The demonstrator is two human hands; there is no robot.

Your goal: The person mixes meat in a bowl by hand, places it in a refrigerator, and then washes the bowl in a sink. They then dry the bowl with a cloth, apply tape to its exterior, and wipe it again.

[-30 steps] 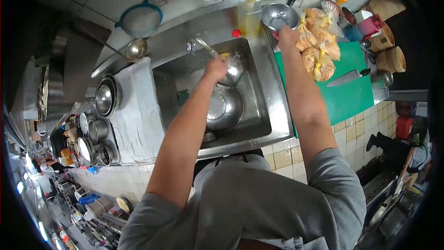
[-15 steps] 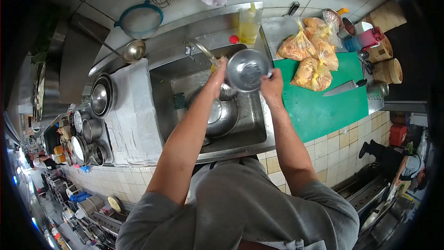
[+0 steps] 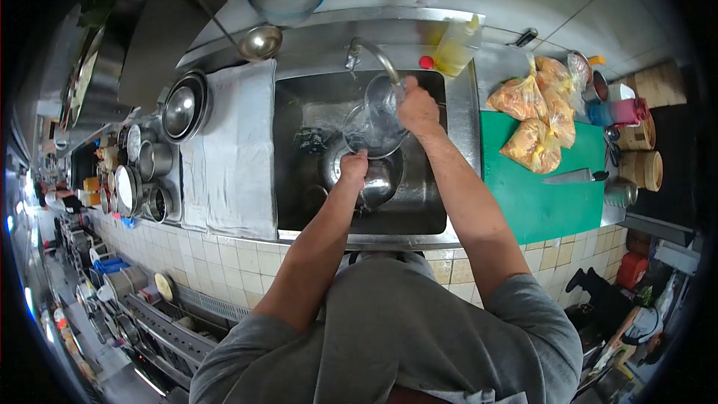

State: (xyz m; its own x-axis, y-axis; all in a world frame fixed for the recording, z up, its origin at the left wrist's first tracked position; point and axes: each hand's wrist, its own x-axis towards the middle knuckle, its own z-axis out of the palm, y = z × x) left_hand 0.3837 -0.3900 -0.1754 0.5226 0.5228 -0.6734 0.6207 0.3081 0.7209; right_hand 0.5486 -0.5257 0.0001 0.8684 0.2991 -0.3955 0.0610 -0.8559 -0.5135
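Tilting the metal pan point(image 3: 383, 97) in your right hand point(image 3: 419, 110) over the sink point(image 3: 295, 198), you grip a bowl's point(image 3: 383, 148) rim with your left hand point(image 3: 354, 166). Wet metal could slip from either grip; splashing water point(image 3: 363, 127) could wet the sink's surrounds. No writing is legible.

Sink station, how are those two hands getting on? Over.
Left hand on metal bowl; right hand holding second bowl. Water splashing in sink. Faucet close to right hand, watch it.
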